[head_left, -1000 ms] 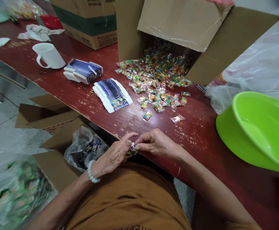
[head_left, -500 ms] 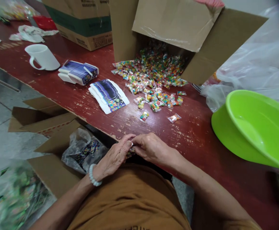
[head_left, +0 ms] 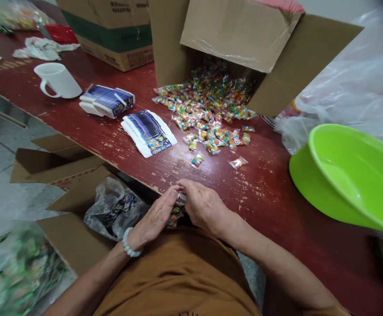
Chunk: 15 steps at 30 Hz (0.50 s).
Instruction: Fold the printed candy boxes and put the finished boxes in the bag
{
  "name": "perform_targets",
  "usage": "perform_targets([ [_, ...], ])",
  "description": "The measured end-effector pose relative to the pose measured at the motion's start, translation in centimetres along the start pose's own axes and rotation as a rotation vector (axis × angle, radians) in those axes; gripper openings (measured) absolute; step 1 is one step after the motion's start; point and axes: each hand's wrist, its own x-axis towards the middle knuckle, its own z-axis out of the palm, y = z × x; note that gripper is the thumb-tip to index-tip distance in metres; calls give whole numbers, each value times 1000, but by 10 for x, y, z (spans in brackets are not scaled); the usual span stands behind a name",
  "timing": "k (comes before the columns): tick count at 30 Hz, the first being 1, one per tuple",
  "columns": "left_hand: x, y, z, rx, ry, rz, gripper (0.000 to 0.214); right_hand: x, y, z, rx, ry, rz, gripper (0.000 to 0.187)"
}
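At the table's front edge, close to my body, both my hands are closed around a small printed candy box (head_left: 176, 216). My left hand (head_left: 156, 217), with a pale bead bracelet at the wrist, grips its left side. On the other side my right hand (head_left: 204, 205) has its fingers bent over the top, where a white flap shows. Most of the box is hidden by the hands. Ahead lie two loose sachets of coloured candy (head_left: 197, 160). Behind them a heap of such sachets (head_left: 211, 105) spills out of a tipped cardboard box (head_left: 227, 35).
Stacked flat cartons (head_left: 149, 134), a second carton stack (head_left: 107, 102) and a white mug (head_left: 58, 80) stand left on the red table (head_left: 263, 188). At right is a green basin (head_left: 329, 184). Below left, an open cardboard box (head_left: 73, 239) holds a plastic bag (head_left: 112, 206).
My right hand's fingers have curled further over the top of the small box. More of its printed side and white flap now shows between my hands.
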Motion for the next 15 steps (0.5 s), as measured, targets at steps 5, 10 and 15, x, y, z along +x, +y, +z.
perform_targets([
  [5, -3, -5, 2, -292, -92, -256, 57, 5, 5, -5, 271, 37, 153, 27],
  [10, -5, -9, 3, -494, -78, -327, 56, 5, 5, -1, 449, 82, 273, 22],
  [15, -4, -7, 2, -540, -24, -338, 55, 3, 4, 2, 576, 58, 268, 24],
])
